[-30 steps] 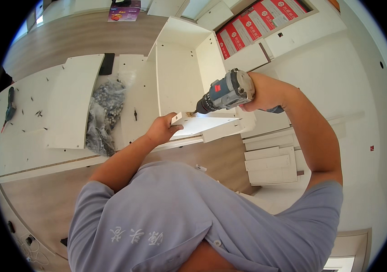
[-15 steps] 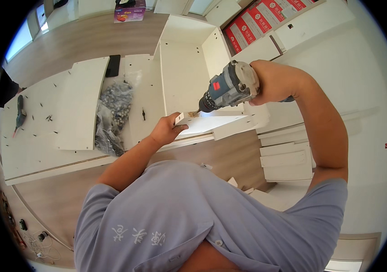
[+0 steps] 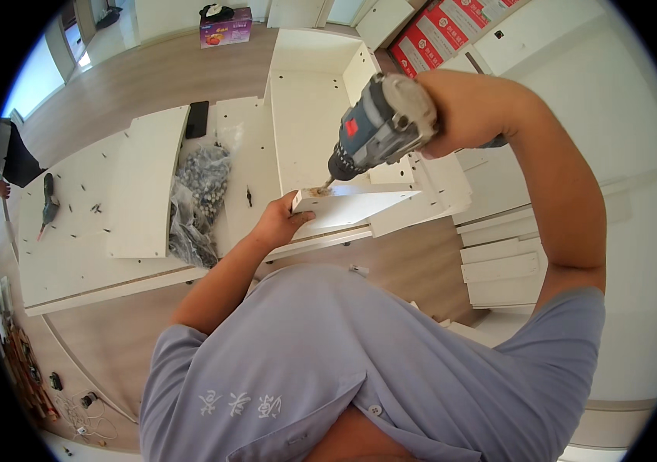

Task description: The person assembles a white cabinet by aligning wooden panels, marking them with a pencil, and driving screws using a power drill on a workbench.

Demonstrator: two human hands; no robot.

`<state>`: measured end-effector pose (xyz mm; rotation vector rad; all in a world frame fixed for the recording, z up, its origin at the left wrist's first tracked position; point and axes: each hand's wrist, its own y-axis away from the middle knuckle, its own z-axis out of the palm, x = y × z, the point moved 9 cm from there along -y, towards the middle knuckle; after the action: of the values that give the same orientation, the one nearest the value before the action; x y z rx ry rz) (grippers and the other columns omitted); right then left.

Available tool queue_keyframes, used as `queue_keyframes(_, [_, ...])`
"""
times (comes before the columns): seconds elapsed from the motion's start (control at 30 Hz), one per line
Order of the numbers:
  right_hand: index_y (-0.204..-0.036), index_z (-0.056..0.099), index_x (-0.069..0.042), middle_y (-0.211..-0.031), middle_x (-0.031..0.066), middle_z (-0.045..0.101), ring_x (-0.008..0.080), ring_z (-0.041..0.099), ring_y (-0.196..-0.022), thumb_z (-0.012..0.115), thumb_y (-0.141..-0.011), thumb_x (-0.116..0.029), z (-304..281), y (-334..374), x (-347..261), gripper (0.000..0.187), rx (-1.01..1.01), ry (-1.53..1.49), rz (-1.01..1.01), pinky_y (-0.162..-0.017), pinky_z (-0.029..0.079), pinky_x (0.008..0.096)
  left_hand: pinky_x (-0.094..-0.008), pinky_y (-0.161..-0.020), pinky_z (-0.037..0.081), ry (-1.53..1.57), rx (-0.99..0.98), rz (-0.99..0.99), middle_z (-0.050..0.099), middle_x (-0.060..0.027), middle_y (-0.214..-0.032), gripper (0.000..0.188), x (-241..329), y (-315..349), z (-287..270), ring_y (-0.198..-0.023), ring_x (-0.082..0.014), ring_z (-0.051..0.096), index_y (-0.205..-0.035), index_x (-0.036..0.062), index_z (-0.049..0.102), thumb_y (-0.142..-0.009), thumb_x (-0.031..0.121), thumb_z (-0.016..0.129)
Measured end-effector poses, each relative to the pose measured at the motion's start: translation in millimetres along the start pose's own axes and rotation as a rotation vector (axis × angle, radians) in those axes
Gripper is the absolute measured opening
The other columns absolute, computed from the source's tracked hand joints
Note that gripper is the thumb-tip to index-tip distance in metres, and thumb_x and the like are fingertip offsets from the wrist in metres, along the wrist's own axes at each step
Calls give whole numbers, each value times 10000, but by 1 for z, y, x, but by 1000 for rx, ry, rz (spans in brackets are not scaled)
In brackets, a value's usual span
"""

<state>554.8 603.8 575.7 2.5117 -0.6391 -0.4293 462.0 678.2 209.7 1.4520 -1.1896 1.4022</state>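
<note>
My right hand (image 3: 463, 115) is wrapped round the grip of a blue-grey cordless drill (image 3: 371, 127), which points down to the left. Its bit meets the top edge of a narrow white board (image 3: 355, 206), where light wood shavings (image 3: 317, 192) lie. With fingers and thumb closed on the board's left end, my left hand (image 3: 279, 223) holds it on edge. Behind the board stands an open white cabinet box (image 3: 309, 115). To the left of my left hand lies a clear plastic bag of small fittings (image 3: 203, 185).
White panels (image 3: 82, 269) form the work surface, with a screwdriver-like tool (image 3: 50, 202), loose screws and a black flat object (image 3: 198, 119) on them. Another person's dark sleeve (image 3: 22, 158) shows at far left. Cut boards (image 3: 501, 269) lean at right; cables (image 3: 86, 420) lie on the floor.
The drill has tilted more steeply, its back end rising while the bit stays at the board's edge. More shavings show there. At the far left, more of the other person is in view.
</note>
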Motion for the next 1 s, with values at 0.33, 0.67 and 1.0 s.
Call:
queue_keyframes(0.33, [-1212, 658, -17, -1002, 96, 766, 178, 716, -885, 794, -675, 53, -7, 49, 77, 559, 162, -504, -118, -748, 590, 346, -291, -868, 557, -149, 75, 307, 747, -86, -1110, 393, 101, 0, -21, -1011, -222, 715, -1241, 82, 697, -869, 103, 823])
queue_keyframes(0.67, [-1341, 589, -14, -1107, 119, 747, 227, 738, -996, 775, -666, 104, 50, 126, 208, 710, 337, -829, -21, -851, 597, 391, -491, -1028, 523, -820, -89, 887, 747, -37, -941, 209, 179, 76, 14, -960, -264, 739, -842, 123, 739, -800, 286, 862])
queue_keyframes(1.0, [-1148, 679, -9, -1004, 90, 751, 183, 703, -905, 757, -661, 47, 62, 128, 252, 496, 275, -716, 106, -793, 569, 341, -491, -1058, 480, -1182, 82, 451, 678, -129, -1269, 551, 207, -11, 70, -1248, -317, 611, -1224, 55, 678, -775, 315, 864])
